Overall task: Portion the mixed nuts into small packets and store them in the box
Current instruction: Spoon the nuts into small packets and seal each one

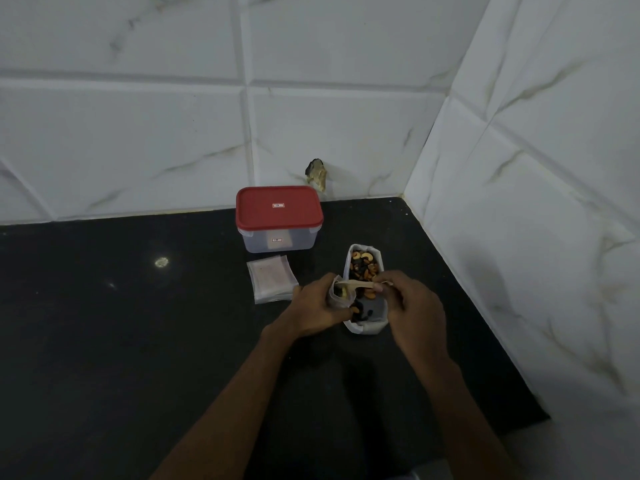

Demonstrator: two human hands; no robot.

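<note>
On the black desk (104, 341), tucked into a corner of white marble-look tiles, a long white tray of mixed nuts (363, 263) sits in front of the person. The left hand (313, 311) is curled around a small clear packet (337, 294), holding it upright with its mouth open, just beside the tray's left wall; something pale yellow shows inside it. The right hand (412, 303) pinches the handle of a small wooden spoon (356, 285) between thumb and fingers, the spoon lying level across the tray with its bowl end at the packet's mouth.

Left of the tray, near the left hand, a flat stack of empty clear packets (272, 278) lies on the desk. Behind that stack, close to the back wall, stands the clear plastic box (278, 239) with its red lid (278, 207) closed on top. Just right of the box, a chipped hole (317, 173) breaks the wall tile above the desk edge.
</note>
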